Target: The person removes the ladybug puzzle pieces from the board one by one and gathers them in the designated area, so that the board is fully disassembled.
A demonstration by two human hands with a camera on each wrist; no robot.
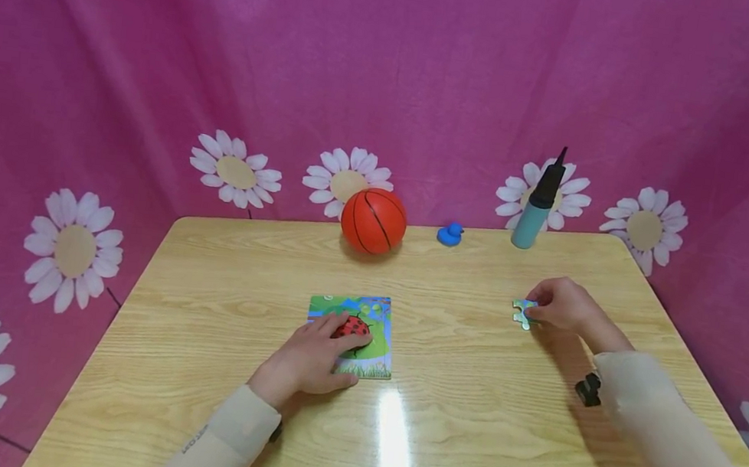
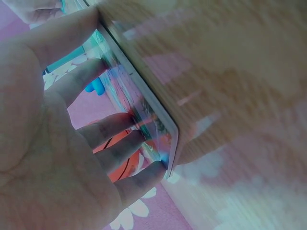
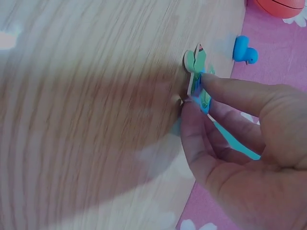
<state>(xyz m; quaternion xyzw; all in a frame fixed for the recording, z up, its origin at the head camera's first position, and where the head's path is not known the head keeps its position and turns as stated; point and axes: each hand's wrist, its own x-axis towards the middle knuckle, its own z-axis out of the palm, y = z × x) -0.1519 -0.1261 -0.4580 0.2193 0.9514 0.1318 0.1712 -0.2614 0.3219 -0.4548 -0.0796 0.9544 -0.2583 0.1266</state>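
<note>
A square ladybird puzzle board (image 1: pixel 365 317) lies at the middle of the wooden table (image 1: pixel 467 398). My left hand (image 1: pixel 319 354) rests flat on it, fingers straight across the picture; the left wrist view shows those fingers (image 2: pixel 112 129) lying on the board's face (image 2: pixel 144 112). At the right, my right hand (image 1: pixel 557 304) pinches a small green-and-blue puzzle piece (image 1: pixel 522 312) between thumb and fingers. The right wrist view shows the piece (image 3: pixel 197 76) tilted up on edge against the tabletop, held at its lower end.
An orange ball (image 1: pixel 374 220), a small blue duck (image 1: pixel 449 233) and a teal pump with a black top (image 1: pixel 537 202) stand along the table's far edge. Pink flowered cloth (image 1: pixel 393 74) walls in the table on three sides. A glare streak (image 1: pixel 394 451) lies near the front edge.
</note>
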